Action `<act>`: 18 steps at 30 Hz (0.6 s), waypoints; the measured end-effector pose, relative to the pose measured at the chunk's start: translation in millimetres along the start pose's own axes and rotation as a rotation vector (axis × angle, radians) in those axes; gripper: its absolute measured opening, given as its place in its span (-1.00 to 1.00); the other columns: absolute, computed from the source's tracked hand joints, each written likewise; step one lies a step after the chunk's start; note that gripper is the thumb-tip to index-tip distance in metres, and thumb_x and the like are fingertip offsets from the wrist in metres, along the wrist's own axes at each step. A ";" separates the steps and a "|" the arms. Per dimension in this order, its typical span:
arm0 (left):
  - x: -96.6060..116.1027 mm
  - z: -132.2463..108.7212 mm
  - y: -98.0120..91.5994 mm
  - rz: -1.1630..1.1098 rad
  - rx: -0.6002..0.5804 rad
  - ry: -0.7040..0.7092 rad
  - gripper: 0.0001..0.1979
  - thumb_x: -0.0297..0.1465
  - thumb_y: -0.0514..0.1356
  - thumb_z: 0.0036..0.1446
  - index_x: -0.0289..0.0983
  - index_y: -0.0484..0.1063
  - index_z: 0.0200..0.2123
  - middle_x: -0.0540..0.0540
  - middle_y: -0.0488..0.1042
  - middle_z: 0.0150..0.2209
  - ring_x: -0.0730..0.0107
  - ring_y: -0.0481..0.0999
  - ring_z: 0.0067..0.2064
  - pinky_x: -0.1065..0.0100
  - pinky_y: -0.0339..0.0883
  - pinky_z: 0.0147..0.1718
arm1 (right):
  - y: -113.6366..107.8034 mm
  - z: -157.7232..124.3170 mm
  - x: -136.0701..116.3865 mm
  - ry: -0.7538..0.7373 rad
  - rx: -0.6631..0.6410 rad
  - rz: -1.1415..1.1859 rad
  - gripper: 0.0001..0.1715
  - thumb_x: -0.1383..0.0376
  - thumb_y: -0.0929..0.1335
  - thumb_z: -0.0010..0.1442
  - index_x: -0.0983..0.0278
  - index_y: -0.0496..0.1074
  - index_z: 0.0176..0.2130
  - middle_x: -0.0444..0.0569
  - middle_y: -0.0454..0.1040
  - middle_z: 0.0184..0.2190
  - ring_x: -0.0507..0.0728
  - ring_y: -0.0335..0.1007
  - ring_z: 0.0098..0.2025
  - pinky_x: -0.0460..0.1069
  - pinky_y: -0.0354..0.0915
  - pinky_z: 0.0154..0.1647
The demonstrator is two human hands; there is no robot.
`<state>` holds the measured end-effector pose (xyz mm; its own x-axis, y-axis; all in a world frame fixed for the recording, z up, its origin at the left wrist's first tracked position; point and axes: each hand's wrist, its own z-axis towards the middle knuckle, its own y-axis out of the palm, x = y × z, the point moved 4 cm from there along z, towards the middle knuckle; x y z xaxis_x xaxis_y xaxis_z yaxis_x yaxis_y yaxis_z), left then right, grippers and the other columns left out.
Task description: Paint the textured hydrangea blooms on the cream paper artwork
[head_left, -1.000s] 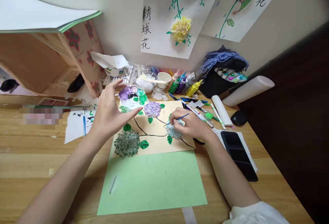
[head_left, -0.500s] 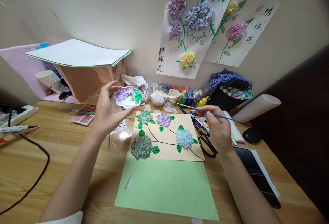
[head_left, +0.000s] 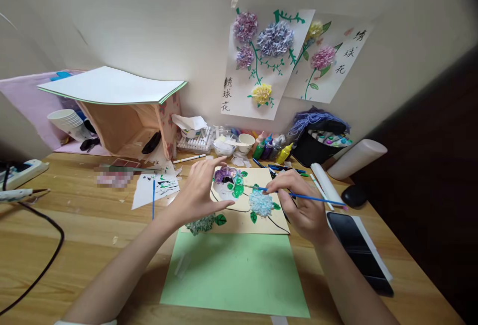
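Between the thumb and fingers of my left hand point(head_left: 199, 193) is a flower-shaped paint palette point(head_left: 223, 191) with purple, black and green paint, held above the picture. My right hand point(head_left: 300, 200) pinches a blue paintbrush point(head_left: 317, 199), its tip at the palette's green side. Beneath both lies a cream sheet point(head_left: 239, 223) with raised hydrangea flowers, green leaves and dark stems. The light-blue flower point(head_left: 260, 202) shows plainly; the dark-green flower point(head_left: 201, 224) is partly covered by my left hand, and the upper flowers are mostly hidden. A pale green sheet point(head_left: 235, 275) extends below the cream one.
Paint bottles point(head_left: 284, 153), a paper cup point(head_left: 246, 142) and a marker tray point(head_left: 194, 142) line the wall. A second blue brush point(head_left: 153, 196) lies on a paint-marked paper point(head_left: 164, 188) at left. A phone point(head_left: 354, 250) and a mouse point(head_left: 354, 196) are at right.
My left hand has brought the palette right and down over the cream sheet. The paintbrush in my right hand has come down to meet the palette. The camera view has shifted slightly.
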<state>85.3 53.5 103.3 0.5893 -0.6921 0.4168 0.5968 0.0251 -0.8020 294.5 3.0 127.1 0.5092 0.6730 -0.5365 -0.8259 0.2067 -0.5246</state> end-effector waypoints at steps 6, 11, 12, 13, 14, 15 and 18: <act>6.1 1.0 0.1 0.003 0.009 0.047 -0.17 -0.19 0.31 -0.04 -0.18 -0.06 0.21 -0.19 0.30 0.09 0.12 0.24 0.14 0.08 0.11 0.13 | 7.7 2.8 0.4 -0.039 -0.036 -0.060 -0.78 0.48 0.23 0.21 0.22 0.36 -0.23 -0.06 0.44 -0.32 0.11 0.32 -0.20 0.03 0.27 -0.19; 8.4 1.9 -1.3 -0.007 -0.001 0.043 -0.17 -0.21 0.32 -0.06 -0.17 -0.05 0.21 -0.18 0.31 0.08 0.11 0.25 0.14 0.09 0.12 0.12 | 10.0 3.3 5.9 -0.024 -0.060 -0.085 -0.79 0.47 0.22 0.22 0.22 0.36 -0.25 -0.05 0.45 -0.34 0.11 0.32 -0.22 0.04 0.26 -0.20; 8.5 1.9 -1.4 -0.012 0.000 0.042 -0.16 -0.21 0.32 -0.06 -0.17 -0.05 0.21 -0.19 0.31 0.08 0.10 0.26 0.13 0.08 0.13 0.11 | 9.7 3.6 6.2 -0.022 -0.055 -0.085 -0.79 0.46 0.22 0.22 0.22 0.37 -0.25 -0.05 0.45 -0.34 0.12 0.32 -0.23 0.05 0.26 -0.20; 8.7 1.8 -1.5 -0.017 0.002 0.045 -0.16 -0.21 0.32 -0.06 -0.16 -0.05 0.21 -0.19 0.31 0.09 0.09 0.26 0.14 0.08 0.14 0.10 | 9.4 3.9 6.2 -0.019 -0.048 -0.084 -0.79 0.46 0.22 0.22 0.21 0.37 -0.25 -0.05 0.45 -0.34 0.12 0.32 -0.23 0.05 0.27 -0.21; 8.8 1.8 -1.4 -0.019 0.005 0.052 -0.16 -0.21 0.32 -0.06 -0.15 -0.06 0.21 -0.19 0.31 0.09 0.07 0.26 0.14 0.06 0.14 0.10 | 9.2 4.3 5.9 -0.013 -0.048 -0.085 -0.79 0.45 0.22 0.22 0.21 0.37 -0.24 -0.05 0.45 -0.34 0.13 0.33 -0.23 0.06 0.27 -0.21; 8.7 1.7 -1.4 -0.019 0.010 0.059 -0.15 -0.21 0.32 -0.06 -0.14 -0.06 0.22 -0.20 0.31 0.09 0.06 0.26 0.14 0.05 0.14 0.10 | 9.1 4.7 5.3 -0.009 -0.050 -0.088 -0.79 0.44 0.22 0.23 0.20 0.37 -0.24 -0.05 0.46 -0.34 0.13 0.34 -0.23 0.06 0.27 -0.21; 5.7 2.1 -1.8 -0.003 0.020 0.066 -0.15 -0.21 0.32 -0.05 -0.14 -0.06 0.22 -0.21 0.31 0.10 0.04 0.27 0.14 0.03 0.15 0.09 | 5.6 3.8 3.3 0.018 0.000 -0.085 -0.79 0.40 0.21 0.24 0.17 0.39 -0.26 -0.04 0.47 -0.34 0.15 0.36 -0.22 0.10 0.28 -0.19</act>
<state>88.7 51.0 108.0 0.5502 -0.7385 0.3896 0.6096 0.0364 -0.7918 290.7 9.1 124.9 0.5817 0.6403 -0.5016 -0.7795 0.2627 -0.5686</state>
